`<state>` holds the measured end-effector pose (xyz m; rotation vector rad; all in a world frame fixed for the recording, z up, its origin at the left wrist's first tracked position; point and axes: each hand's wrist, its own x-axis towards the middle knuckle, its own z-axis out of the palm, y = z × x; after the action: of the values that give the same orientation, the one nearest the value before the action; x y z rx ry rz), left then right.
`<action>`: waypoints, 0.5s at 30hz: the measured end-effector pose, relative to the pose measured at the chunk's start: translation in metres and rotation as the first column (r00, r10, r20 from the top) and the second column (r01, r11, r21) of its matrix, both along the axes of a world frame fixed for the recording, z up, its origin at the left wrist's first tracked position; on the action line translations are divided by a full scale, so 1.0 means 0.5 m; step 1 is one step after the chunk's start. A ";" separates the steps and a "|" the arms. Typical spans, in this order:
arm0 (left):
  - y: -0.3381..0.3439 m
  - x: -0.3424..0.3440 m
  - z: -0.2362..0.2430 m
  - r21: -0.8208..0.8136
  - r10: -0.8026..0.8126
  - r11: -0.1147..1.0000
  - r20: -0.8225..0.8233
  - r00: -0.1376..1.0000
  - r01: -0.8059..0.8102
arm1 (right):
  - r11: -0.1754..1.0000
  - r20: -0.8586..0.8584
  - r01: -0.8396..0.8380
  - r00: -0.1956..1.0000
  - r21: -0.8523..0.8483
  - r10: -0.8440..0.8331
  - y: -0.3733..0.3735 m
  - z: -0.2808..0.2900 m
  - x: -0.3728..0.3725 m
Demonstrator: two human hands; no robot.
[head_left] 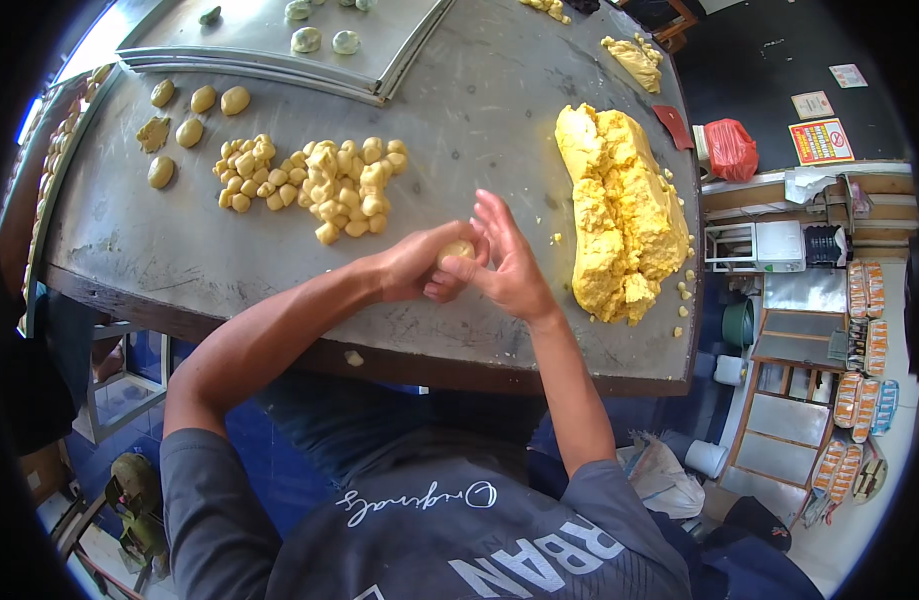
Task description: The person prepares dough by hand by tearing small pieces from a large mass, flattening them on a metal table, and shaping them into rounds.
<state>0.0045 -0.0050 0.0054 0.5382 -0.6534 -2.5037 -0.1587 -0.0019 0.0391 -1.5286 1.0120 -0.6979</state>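
Note:
A small yellow dough ball (457,250) sits between my two palms above the metal table (180,250). My left hand (415,265) cups it from below and the left. My right hand (510,265) presses against it from the right, fingers spread upward. A large block of yellow dough (620,215) lies just right of my hands. A heap of small cut dough pieces (325,180) lies to the upper left of them.
Several rolled dough balls (195,115) rest at the table's far left. Stacked metal trays (280,45) with greenish balls stand at the back. More dough scraps (635,60) and a red scraper (673,125) lie at the back right. Shelves with packets stand on the floor at right.

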 end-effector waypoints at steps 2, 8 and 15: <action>-0.001 0.002 -0.003 -0.032 0.002 0.999 0.025 1.000 -0.002 | 0.999 -0.002 0.007 1.000 0.042 -0.007 -0.002 -0.004 0.001; 0.003 -0.002 0.005 -0.097 0.013 0.995 0.061 0.998 -0.007 | 0.987 0.185 0.019 0.982 0.158 -0.048 -0.003 -0.015 -0.006; -0.014 0.008 0.016 -0.444 0.140 0.896 0.271 0.952 -0.005 | 0.976 0.364 0.167 0.908 0.136 -0.206 0.000 0.001 -0.040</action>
<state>0.0087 -0.0119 0.0137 0.7531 -1.2505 -2.1186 -0.1789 -0.0021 0.0397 -1.1580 0.8899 -1.0168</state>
